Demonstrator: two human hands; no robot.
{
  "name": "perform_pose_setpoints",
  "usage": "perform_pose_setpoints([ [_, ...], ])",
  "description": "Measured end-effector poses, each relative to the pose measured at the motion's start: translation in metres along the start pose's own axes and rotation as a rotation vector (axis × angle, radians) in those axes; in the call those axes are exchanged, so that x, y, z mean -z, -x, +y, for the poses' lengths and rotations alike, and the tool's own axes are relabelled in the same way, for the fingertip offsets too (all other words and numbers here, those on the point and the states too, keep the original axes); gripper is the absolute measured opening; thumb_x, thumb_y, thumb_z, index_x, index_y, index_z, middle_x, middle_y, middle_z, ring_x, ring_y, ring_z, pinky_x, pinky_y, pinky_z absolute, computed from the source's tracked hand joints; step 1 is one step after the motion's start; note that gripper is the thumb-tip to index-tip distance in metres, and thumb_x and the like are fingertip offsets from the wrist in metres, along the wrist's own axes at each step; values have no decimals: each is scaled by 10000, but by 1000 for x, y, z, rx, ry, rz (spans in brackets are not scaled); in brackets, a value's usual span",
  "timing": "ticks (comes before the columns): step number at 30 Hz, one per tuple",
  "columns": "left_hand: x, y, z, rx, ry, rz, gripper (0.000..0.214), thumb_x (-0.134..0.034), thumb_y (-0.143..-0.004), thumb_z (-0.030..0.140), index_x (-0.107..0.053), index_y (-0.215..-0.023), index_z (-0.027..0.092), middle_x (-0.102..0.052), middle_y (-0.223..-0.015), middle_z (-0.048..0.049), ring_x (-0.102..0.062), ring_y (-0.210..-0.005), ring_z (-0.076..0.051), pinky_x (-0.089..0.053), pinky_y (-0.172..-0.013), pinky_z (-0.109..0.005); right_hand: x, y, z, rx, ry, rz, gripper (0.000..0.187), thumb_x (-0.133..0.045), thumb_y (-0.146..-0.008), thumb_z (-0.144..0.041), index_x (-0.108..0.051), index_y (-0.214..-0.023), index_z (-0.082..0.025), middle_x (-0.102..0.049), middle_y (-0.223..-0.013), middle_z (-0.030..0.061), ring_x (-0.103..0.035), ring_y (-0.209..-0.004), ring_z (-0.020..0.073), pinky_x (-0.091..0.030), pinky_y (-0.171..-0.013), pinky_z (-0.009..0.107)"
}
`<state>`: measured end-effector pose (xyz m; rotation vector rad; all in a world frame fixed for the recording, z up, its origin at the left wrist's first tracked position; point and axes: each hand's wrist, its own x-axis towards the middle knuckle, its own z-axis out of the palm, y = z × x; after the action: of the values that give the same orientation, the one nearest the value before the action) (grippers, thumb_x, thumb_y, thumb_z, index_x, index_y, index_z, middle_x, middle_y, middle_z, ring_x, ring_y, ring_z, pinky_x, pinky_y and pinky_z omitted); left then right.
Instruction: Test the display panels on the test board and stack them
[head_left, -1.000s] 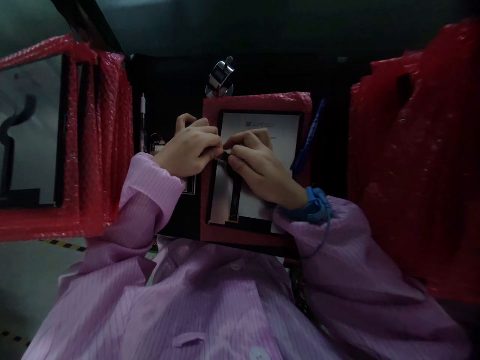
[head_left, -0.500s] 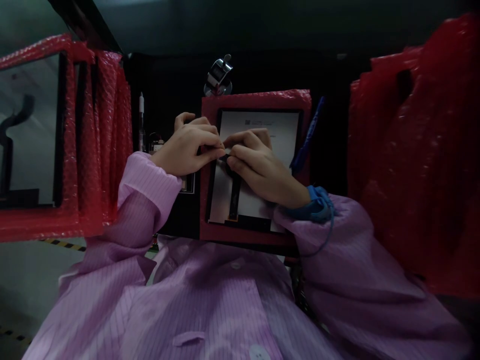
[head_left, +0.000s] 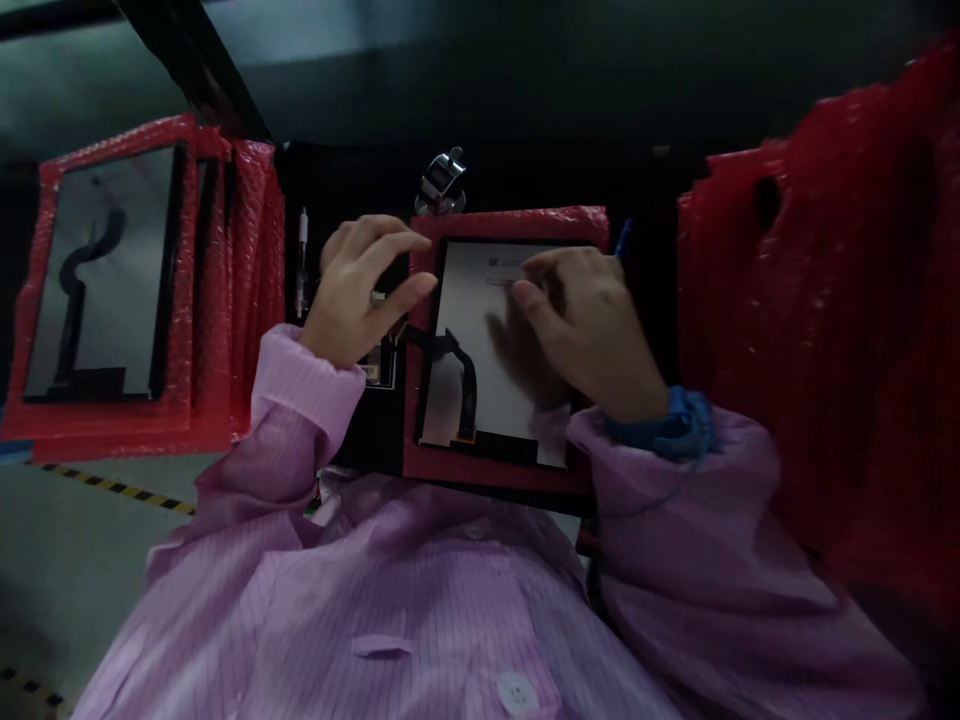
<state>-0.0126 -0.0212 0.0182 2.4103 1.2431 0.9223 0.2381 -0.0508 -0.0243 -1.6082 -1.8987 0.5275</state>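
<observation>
An LCD screen panel (head_left: 480, 300) lies back side up on a red bubble-wrap bag (head_left: 435, 462) in front of me. Its black flex cable (head_left: 469, 385) curves up and bends left, past the panel's edge, its end near a small circuit board (head_left: 379, 368). Left of the panel, my left hand (head_left: 367, 290) hovers with thumb and fingers apart, holding nothing. Over the panel's upper right is my right hand (head_left: 592, 320), its fingers half curled and thumb apart from the index finger, with nothing visible between them. A blue band circles the right wrist.
A metal tally counter (head_left: 441, 182) stands behind the bag. A white-capped pen (head_left: 302, 262) lies at left, and a blue pen (head_left: 624, 240) shows partly behind my right hand. Stacks of red bubble-wrap bags flank both sides; another screen panel (head_left: 112, 300) rests on the left stack.
Both hands have parted from the flex cable's end, the left moving left and the right moving right. The cable now shows bent leftwards. My view has shifted slightly.
</observation>
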Motion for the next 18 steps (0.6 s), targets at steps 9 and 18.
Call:
perform_pose_setpoints([
  [9, -20, 112, 31, 137, -475, 116, 244, -540, -980, 216, -685, -1167, 158, -620, -1138, -161, -575, -1063, -283, -496, -960, -426, 19, 8, 10, -350, 407, 23, 366, -529, -932, -278, -630, -1212, -65, -644, -1219, 273, -574, -1168, 384, -448, -1035, 545],
  [18, -27, 113, 28, 299, -452, -106, 440, -511, -944, 152, -695, -1334, 240, -550, -1306, -179, -526, -1176, -340, -466, -1031, -538, 12, 15, 22, -225, 156, 97, 243, -519, -913, -316, -645, -1069, -179, -685, -1119, 158, -601, -1095, 312, -442, -1039, 512],
])
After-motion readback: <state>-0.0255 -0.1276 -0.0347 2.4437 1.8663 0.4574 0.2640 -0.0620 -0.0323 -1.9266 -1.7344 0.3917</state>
